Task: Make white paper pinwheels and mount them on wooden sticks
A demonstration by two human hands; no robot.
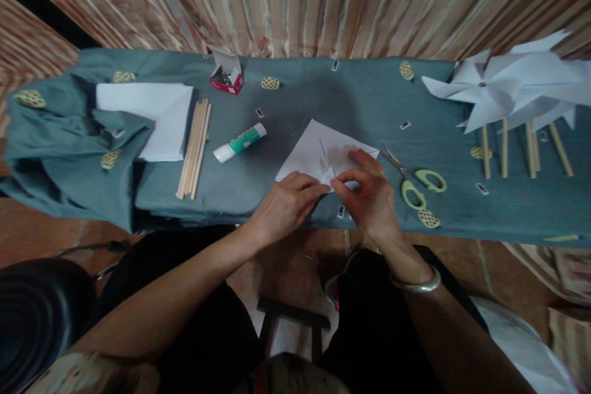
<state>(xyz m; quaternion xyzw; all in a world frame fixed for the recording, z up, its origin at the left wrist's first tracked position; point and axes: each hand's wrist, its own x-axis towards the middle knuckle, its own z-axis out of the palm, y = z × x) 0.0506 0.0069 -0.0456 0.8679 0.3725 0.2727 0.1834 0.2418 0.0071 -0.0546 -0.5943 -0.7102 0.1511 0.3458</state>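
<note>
A silver bracelet [418, 283] is worn on the right wrist. At the near edge of the table, the near corner of a slit square of white paper [307, 146] is pinched between the fingertips of the left hand [289, 200] and the right hand [367, 194], which are brought close together; the rest of the square is laid flat on the green cloth [351, 92]. Green-handled scissors [407, 171] are placed, blades parted, just beside its right corner. To the left, a bundle of wooden sticks [194, 148], a glue stick [240, 142] and folded white sheets [168, 129] are set out. At the far right, white paper pinwheels [489, 89] on sticks are heaped. Farther back, small metal pieces are held in an opened red box [228, 81], and the far side is backed by a striped curtain [295, 0].
</note>
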